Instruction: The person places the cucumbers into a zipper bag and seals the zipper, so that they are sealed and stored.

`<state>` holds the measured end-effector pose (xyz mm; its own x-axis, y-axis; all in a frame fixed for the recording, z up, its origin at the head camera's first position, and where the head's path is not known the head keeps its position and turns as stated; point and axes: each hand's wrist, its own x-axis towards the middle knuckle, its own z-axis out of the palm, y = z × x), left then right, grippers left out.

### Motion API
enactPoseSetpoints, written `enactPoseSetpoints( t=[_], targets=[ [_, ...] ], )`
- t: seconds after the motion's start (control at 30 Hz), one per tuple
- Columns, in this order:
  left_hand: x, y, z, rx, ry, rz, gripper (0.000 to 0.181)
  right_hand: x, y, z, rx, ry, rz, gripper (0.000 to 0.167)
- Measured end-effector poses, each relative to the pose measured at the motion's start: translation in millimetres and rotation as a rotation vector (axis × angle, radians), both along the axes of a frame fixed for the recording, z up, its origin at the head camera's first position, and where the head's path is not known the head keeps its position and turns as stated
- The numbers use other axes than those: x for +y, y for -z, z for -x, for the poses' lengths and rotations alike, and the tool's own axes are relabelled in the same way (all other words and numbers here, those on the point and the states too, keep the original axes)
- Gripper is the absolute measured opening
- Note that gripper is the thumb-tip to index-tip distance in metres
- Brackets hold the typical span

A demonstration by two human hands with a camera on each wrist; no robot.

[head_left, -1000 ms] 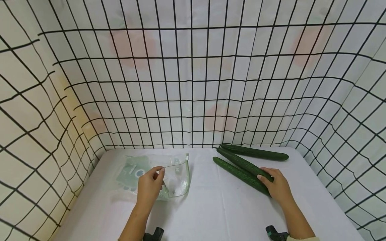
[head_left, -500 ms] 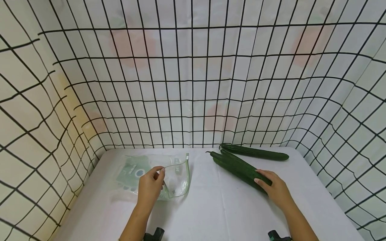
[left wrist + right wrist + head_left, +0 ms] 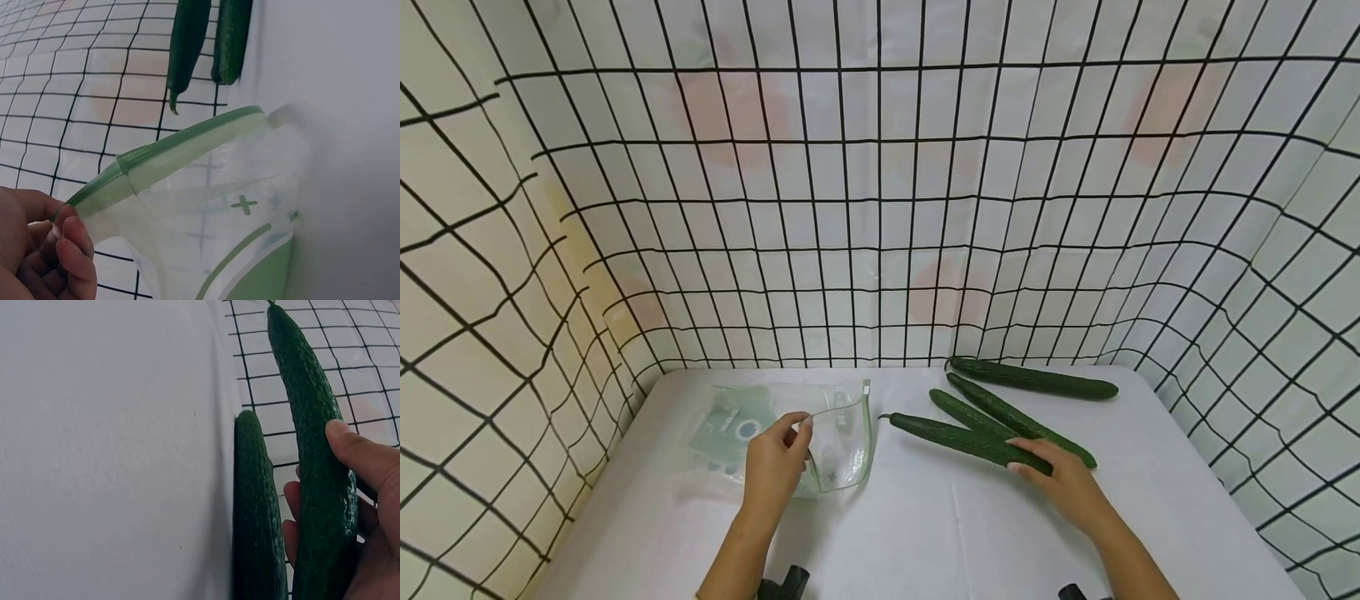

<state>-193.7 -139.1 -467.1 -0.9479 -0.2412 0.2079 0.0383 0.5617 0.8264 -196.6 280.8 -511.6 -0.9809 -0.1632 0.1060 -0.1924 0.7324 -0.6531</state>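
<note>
My left hand (image 3: 775,462) pinches the rim of a clear plastic bag (image 3: 842,450) with a green edge; the bag's mouth stands open toward the right. In the left wrist view the fingers (image 3: 76,240) hold the bag's green edge (image 3: 187,137). My right hand (image 3: 1071,483) grips a cucumber (image 3: 955,436) near its right end, its thin stem pointing at the bag. The right wrist view shows thumb and fingers around that cucumber (image 3: 315,444), with another cucumber (image 3: 255,506) beside it on the cloth.
Behind the gripped cucumber, two more (image 3: 962,408) (image 3: 1015,415) lie slantwise, and another cucumber (image 3: 1037,379) lies along the back edge of the white table (image 3: 910,533). A black wire grid (image 3: 880,200) stands at the back and sides.
The gripped cucumber has moved left and forward, away from the other cucumbers and closer to the bag, with my right hand. My left hand and the bag have hardly moved.
</note>
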Motion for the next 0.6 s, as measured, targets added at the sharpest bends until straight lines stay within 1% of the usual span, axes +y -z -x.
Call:
enactPoseSetpoints(
  t=[0.17,0.37,0.6],
  targets=[
    [0.8,-0.4,-0.6,0.010,0.001,0.005,0.022,-9,1.3,-0.8,-0.016,-0.024,0.016,0.056],
    [1.4,-1.1,-0.8,0.019,0.007,-0.010,0.022,-21,-0.8,-1.9,-0.021,-0.030,0.031,0.056],
    [1.3,-2.1,-1.5,0.026,0.002,-0.022,0.023,-35,2.3,-4.3,-0.029,-0.044,0.000,0.053]
  ],
)
